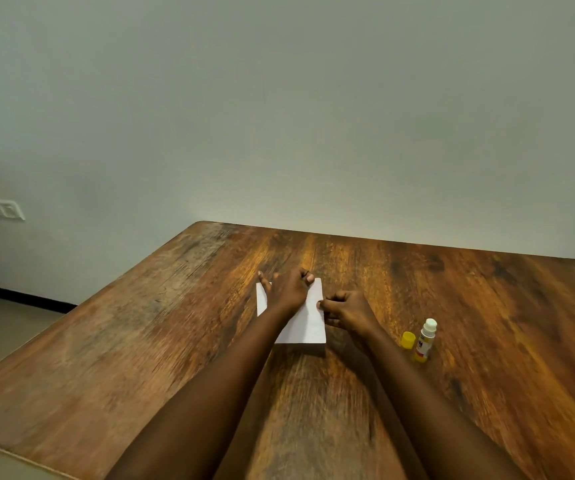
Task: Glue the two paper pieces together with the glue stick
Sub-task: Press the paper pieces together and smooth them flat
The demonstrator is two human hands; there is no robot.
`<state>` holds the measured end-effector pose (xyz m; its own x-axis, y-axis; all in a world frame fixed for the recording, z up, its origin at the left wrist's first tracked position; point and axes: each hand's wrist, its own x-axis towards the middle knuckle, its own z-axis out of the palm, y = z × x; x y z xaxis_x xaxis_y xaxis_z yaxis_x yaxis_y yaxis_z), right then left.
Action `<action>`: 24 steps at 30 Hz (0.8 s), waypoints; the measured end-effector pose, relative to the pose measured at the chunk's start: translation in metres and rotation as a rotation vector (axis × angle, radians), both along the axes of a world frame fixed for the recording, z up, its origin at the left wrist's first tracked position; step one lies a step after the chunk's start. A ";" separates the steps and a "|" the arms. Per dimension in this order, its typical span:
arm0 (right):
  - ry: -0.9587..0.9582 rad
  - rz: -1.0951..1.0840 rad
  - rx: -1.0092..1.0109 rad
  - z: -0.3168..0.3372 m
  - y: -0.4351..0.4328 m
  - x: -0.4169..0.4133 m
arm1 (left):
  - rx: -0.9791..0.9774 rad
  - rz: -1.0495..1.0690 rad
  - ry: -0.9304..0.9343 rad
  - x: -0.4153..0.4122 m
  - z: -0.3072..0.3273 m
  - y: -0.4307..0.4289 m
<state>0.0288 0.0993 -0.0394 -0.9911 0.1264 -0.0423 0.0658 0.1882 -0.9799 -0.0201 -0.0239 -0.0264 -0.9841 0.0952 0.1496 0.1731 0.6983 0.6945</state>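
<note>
L hand (288,289) flat on paper (308,327), R hand (348,310) pinching edge.

Paper (305,325): lay on the desk (140,341), about midway between its left and right edges.
Left hand (288,289): rested on the paper's far part.
Right hand (346,310): touched the paper's right edge.
Glue stick (426,339): stood upright on the desk, right of the paper, apart from it.
Cap (408,340): stood just left of the glue stick.

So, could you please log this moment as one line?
left hand: pressing paper | right hand: at paper edge | glue stick: upright, uncapped | cap: beside it
</note>
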 end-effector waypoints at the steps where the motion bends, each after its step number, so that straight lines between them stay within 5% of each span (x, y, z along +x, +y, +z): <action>1: 0.004 -0.003 0.020 -0.001 0.000 0.000 | 0.005 0.012 0.003 0.000 -0.001 0.001; 8: -0.017 0.012 0.143 -0.009 0.001 0.012 | 0.105 0.115 0.009 0.007 0.008 -0.004; 16: -0.033 -0.031 -0.093 -0.002 0.005 0.039 | 0.012 0.079 0.014 0.022 0.013 -0.029; 24: -0.060 -0.201 -0.163 -0.003 -0.003 0.041 | 0.125 0.042 -0.140 0.033 0.001 -0.046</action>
<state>0.0693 0.0959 -0.0426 -0.9419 0.3070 -0.1362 0.1450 0.0059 -0.9894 0.0127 -0.0698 -0.0257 -0.9989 0.0428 0.0187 0.0409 0.6096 0.7916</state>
